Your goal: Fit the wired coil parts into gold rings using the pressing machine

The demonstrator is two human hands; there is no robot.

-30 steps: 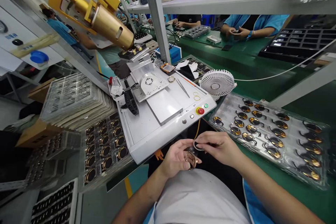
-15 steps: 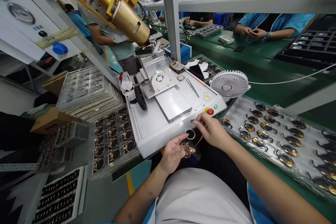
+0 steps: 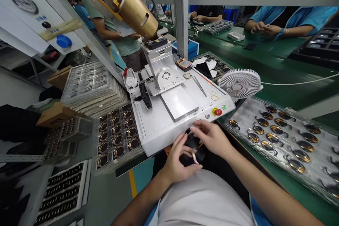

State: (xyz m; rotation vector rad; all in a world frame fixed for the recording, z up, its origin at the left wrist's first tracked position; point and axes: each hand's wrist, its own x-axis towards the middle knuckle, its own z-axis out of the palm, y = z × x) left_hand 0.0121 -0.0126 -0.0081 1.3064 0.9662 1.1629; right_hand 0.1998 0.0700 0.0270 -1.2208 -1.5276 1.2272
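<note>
In the head view my left hand (image 3: 174, 160) is closed around a rose-gold watch case (image 3: 195, 157), seen nearly edge-on between thumb and fingers. My right hand (image 3: 214, 138) is pinched, its fingertips close to the raised left index finger. A small dark piece with a pale edge (image 3: 188, 131) shows between the two hands; I cannot make out what it is. Both hands are above my lap, just in front of the white machine base (image 3: 159, 137).
A tray of black-and-gold round parts (image 3: 118, 140) lies left; another tray of round parts with straps (image 3: 280, 136) lies right. A white fan (image 3: 239, 84), tweezers (image 3: 200, 86) and a red button (image 3: 218, 112) are near. A gold machine head (image 3: 139, 19) hangs above. Co-workers sit opposite.
My left hand has risen and turned, so the watch case now shows edge-on. My right hand has moved slightly downward and toward the left fingertips. The view has shifted a little.
</note>
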